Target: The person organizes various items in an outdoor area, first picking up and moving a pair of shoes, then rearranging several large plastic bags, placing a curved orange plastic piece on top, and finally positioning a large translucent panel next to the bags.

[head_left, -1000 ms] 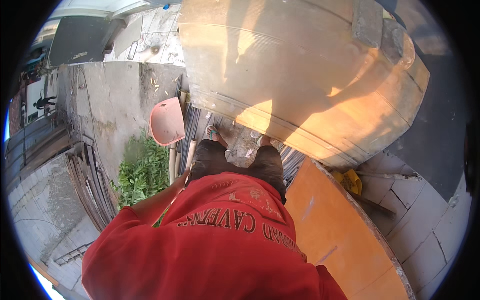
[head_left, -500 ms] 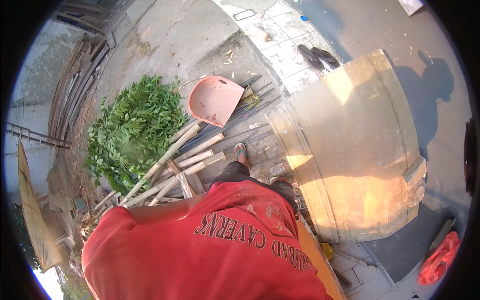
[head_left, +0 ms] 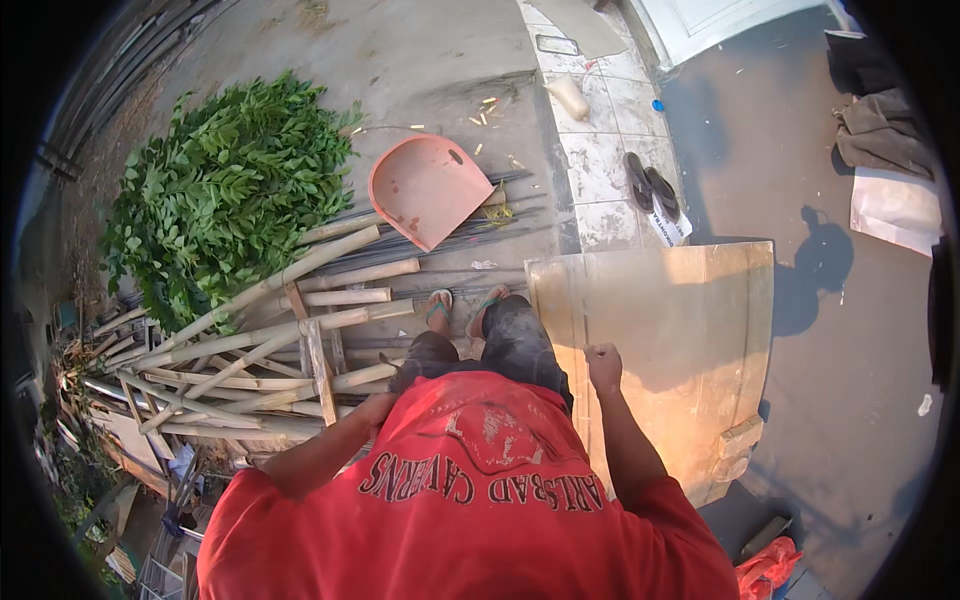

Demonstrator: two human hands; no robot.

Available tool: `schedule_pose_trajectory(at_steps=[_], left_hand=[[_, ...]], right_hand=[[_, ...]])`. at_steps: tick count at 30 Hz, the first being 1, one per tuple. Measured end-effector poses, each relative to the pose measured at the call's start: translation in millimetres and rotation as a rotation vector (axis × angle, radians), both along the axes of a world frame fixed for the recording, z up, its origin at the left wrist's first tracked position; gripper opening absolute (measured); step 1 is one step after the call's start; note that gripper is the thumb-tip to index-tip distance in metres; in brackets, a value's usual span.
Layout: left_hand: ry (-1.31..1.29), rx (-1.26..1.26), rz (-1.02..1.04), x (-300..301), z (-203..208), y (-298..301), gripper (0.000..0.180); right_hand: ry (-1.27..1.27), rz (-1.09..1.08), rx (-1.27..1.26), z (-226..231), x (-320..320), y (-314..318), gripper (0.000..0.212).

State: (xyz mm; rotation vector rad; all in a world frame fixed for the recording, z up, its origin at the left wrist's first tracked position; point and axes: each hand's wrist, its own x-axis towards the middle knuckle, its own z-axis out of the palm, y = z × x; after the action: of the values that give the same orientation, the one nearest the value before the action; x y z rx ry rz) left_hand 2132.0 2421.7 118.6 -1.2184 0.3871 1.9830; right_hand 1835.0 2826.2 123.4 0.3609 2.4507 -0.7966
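My left hand (head_left: 376, 408) hangs beside my left hip, by the hem of my red shirt. Its fingers are mostly hidden, so I cannot tell whether it grips anything. A small dark pointed shape shows just ahead of it, too small to name. My right hand (head_left: 603, 368) is closed in a fist in front of the large yellowish panel (head_left: 660, 310) on my right; whatever it holds, if anything, is hidden. Cut bamboo poles (head_left: 300, 270) lie in a crossed pile on my left, nearest to my left hand.
Beyond the poles lie a heap of green leafy branches (head_left: 225, 195) and a pink dustpan (head_left: 425, 190) resting on thin dark rods. Dark sandals (head_left: 650, 187) sit on white tiles at the far right. A red plastic bag (head_left: 768, 568) lies near right. My feet stand between poles and panel.
My view has swung, so the panel now sits more upright in it. Both my hands have come into view, and both my feet show side by side.
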Motion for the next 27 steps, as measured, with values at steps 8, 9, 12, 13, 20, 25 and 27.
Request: schedule_pose_trajectory(at_steps=[8, 9, 12, 13, 20, 25, 27], left_hand=[[-0.389, -0.282, 0.038, -57, 72, 20, 0.042], [-0.406, -0.326, 0.012, -73, 75, 19, 0.041], [-0.413, -0.481, -0.003, -95, 12, 29, 0.038], [-0.414, -0.537, -0.022, -102, -16, 35, 0.038], [0.048, -1.359, -0.272, -173, -553, 80, 0.032], [0.218, -1.561, -0.317, -151, -726, 78, 0.033], [0.239, -1.400, -0.283, -133, -734, 87, 0.045]], right_hand=[[0.100, 0.773, 0.073, -127, -179, -184, 0.042], [0.043, 0.803, 0.086, -159, -188, -205, 0.044], [-0.111, 0.862, 0.062, -266, -216, -292, 0.043], [-0.155, 0.931, 0.061, -305, -223, -319, 0.042], [-0.273, 1.301, 0.179, -478, -172, -491, 0.070], [-0.022, 1.315, 0.180, -559, -98, -539, 0.050], [0.083, 1.248, 0.211, -575, -100, -524, 0.042]])
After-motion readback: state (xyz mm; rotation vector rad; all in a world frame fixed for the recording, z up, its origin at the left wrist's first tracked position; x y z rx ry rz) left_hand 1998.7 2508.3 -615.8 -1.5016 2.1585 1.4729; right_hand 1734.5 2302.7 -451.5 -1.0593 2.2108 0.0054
